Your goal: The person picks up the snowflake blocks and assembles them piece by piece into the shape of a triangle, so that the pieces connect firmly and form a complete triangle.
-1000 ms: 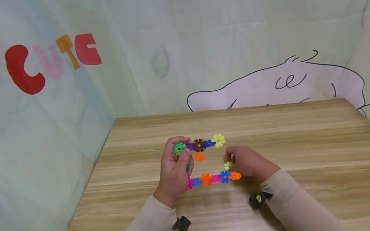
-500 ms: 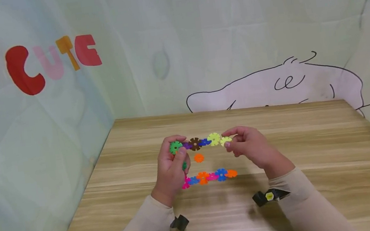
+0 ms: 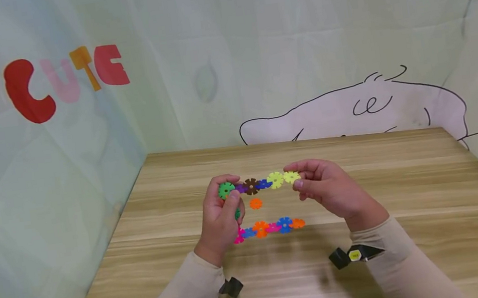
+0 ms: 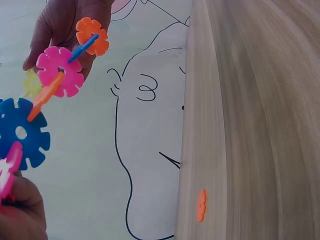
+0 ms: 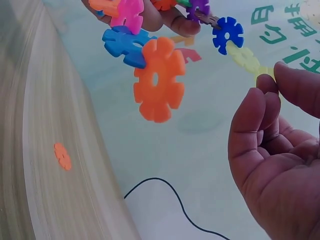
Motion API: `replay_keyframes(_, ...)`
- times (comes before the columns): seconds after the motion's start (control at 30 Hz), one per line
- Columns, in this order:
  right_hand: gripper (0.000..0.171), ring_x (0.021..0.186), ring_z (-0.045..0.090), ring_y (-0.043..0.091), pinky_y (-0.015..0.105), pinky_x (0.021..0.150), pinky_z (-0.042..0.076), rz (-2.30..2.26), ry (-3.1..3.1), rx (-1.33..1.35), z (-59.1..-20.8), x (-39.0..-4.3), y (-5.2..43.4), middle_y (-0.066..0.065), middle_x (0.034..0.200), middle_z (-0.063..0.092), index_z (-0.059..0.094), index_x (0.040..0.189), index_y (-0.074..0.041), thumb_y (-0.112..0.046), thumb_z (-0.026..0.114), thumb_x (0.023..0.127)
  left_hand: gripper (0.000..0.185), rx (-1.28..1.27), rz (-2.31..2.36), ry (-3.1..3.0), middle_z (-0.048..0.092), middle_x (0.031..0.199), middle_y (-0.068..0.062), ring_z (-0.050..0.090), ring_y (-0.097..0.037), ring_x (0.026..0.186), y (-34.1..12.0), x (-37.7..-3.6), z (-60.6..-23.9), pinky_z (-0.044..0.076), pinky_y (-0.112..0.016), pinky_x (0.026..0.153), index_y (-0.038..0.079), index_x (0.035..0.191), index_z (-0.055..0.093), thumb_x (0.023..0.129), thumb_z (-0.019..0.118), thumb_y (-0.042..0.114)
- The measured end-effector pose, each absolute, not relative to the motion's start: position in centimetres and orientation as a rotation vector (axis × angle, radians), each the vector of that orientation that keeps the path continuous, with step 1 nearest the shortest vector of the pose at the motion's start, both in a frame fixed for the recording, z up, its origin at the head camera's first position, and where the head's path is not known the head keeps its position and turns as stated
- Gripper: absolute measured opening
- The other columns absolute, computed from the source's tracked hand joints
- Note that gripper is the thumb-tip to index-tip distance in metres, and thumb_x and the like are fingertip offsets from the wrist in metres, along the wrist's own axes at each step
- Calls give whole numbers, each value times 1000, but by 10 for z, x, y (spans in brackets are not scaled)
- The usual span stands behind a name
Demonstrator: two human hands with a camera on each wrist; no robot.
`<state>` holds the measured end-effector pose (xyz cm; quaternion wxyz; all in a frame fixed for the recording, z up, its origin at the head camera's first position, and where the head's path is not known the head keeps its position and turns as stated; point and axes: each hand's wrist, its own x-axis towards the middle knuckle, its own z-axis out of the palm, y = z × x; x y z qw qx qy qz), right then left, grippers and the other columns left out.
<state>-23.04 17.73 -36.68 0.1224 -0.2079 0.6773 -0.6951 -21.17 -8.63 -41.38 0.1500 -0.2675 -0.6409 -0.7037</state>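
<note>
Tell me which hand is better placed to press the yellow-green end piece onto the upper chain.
Right. The right hand already pinches the yellow-green piece at the upper chain's free end. The left hand grips the green piece at the other end, steadying it.

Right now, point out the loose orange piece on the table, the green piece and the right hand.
loose orange piece (image 3: pixel 256 203), head view, its centre.
green piece (image 3: pixel 226 190), head view, its hub.
right hand (image 3: pixel 328 191), head view, back of the hand.

The left hand (image 3: pixel 221 217) hides the chains' (image 3: pixel 258 184) left ends.
</note>
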Motion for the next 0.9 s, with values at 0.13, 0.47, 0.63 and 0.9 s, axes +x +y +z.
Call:
replay_keyframes(0.13,33,84,62,15,24,78,58,-1988,2027,-601,-367,-231,177,0,99,69,59,134,11,1,62,103,22,-786,-2013,-1835,50,84,-3,41,-17,48,-86,-212,-414,40,-22,43,-7,130,45,110,39,3)
replay_keyframes(0.47,32,83,63,18,28,80,60,-1880,2133,-602,-367,-231,177,3,100,67,61,134,7,-2,62,104,18,-866,-2003,-1780,42,68,-12,39,-20,46,-85,-212,-417,39,-25,40,-7,125,46,109,40,-1)
replay_keyframes(0.63,28,81,64,21,31,80,60,-1802,2226,-598,-365,-230,176,8,99,66,64,130,5,-3,62,103,19,-878,-1991,-1804,42,67,-12,40,-21,48,-85,-211,-418,40,-25,42,-7,126,48,109,42,-2)
replay_keyframes(0.9,26,80,64,21,30,79,60,-1789,2266,-601,-365,-227,175,11,99,65,64,129,4,-1,62,104,18,-928,-1962,-1817,41,66,-10,40,-18,49,-85,-212,-419,39,-26,42,-4,125,50,109,42,-3)
